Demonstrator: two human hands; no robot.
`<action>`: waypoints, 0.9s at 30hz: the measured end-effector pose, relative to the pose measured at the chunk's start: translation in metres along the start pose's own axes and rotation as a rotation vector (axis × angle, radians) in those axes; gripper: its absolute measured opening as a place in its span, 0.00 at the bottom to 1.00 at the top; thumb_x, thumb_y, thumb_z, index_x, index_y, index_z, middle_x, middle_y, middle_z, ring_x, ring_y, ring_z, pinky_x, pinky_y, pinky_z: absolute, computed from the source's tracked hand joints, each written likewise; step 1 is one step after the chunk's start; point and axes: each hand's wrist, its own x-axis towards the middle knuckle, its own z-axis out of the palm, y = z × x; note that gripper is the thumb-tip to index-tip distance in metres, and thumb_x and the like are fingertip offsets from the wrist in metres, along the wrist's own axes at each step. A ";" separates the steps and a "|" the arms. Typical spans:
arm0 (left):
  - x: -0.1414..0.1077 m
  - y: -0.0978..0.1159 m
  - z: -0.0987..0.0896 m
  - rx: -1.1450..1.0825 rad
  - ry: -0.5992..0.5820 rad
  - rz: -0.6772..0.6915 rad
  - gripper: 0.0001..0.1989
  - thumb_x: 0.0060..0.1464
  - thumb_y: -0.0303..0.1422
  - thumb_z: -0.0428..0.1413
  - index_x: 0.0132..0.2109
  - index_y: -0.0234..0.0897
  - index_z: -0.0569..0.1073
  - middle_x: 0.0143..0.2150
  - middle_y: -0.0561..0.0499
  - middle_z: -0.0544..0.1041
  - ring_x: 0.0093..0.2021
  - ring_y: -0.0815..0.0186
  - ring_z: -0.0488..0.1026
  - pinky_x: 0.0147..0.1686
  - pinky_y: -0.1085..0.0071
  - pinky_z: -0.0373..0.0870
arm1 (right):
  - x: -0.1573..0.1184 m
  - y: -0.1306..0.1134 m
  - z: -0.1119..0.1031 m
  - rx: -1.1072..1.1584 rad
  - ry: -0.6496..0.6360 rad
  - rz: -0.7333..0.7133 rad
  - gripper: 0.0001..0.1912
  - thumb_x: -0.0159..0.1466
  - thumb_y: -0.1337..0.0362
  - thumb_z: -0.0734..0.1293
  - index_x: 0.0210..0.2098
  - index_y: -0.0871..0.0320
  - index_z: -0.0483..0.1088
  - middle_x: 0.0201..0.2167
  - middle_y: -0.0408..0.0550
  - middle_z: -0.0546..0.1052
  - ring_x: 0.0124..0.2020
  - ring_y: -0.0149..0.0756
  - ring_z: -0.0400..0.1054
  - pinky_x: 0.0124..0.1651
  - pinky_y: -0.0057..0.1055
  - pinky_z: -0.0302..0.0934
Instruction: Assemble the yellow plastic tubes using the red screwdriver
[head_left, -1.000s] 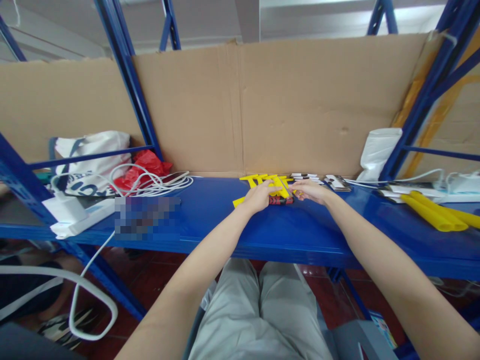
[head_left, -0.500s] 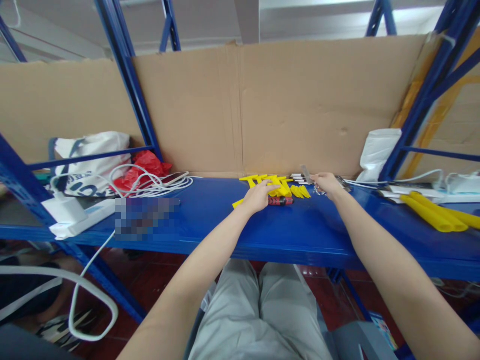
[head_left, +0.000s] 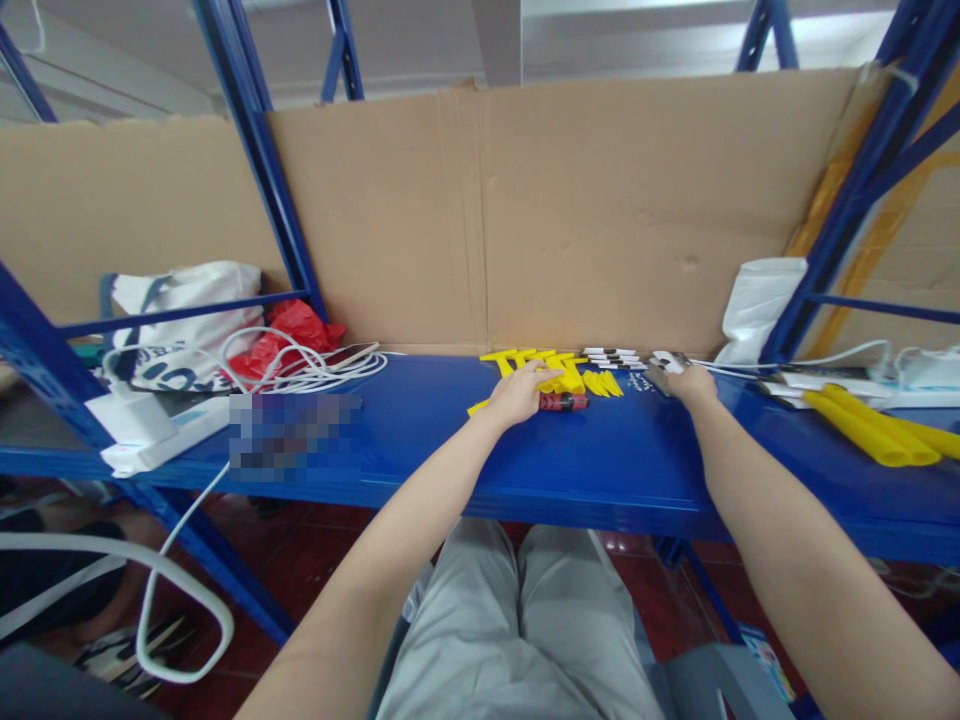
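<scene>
L hand point(head_left: 516, 396) at yellow pcs point(head_left: 573, 379) behind red-black handle point(head_left: 564, 402), prob. steadying; grip unclear. R hand point(head_left: 691, 384) pinches grey strip point(head_left: 659, 379), handle's right.

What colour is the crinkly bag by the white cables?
The crinkly bag is bright red. It shows best in the head view, behind the white cables.

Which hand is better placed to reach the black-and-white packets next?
Probably the right hand: its fingers are right at the packets, though they seem to hold a grey piece. The left hand is farther off, at the yellow parts.
</scene>
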 end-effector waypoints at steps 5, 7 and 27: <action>0.000 0.001 0.000 -0.028 0.002 -0.002 0.31 0.47 0.14 0.49 0.55 0.43 0.76 0.63 0.46 0.68 0.63 0.55 0.65 0.63 0.56 0.60 | -0.007 -0.004 -0.005 -0.149 -0.066 0.076 0.25 0.58 0.55 0.69 0.48 0.68 0.72 0.48 0.71 0.75 0.54 0.54 0.70 0.49 0.39 0.67; 0.000 0.001 0.000 -0.045 0.008 -0.011 0.31 0.47 0.15 0.49 0.54 0.44 0.76 0.62 0.47 0.69 0.62 0.56 0.66 0.63 0.56 0.60 | -0.008 -0.004 -0.005 -0.159 -0.062 0.068 0.27 0.57 0.53 0.70 0.48 0.67 0.72 0.48 0.71 0.75 0.53 0.55 0.70 0.48 0.40 0.67; 0.002 -0.003 0.005 -0.148 0.022 0.084 0.28 0.47 0.16 0.51 0.53 0.43 0.76 0.57 0.46 0.71 0.59 0.57 0.68 0.62 0.58 0.60 | -0.050 -0.065 0.018 0.080 -0.145 -0.887 0.19 0.58 0.71 0.66 0.49 0.57 0.71 0.57 0.55 0.71 0.62 0.46 0.61 0.65 0.47 0.51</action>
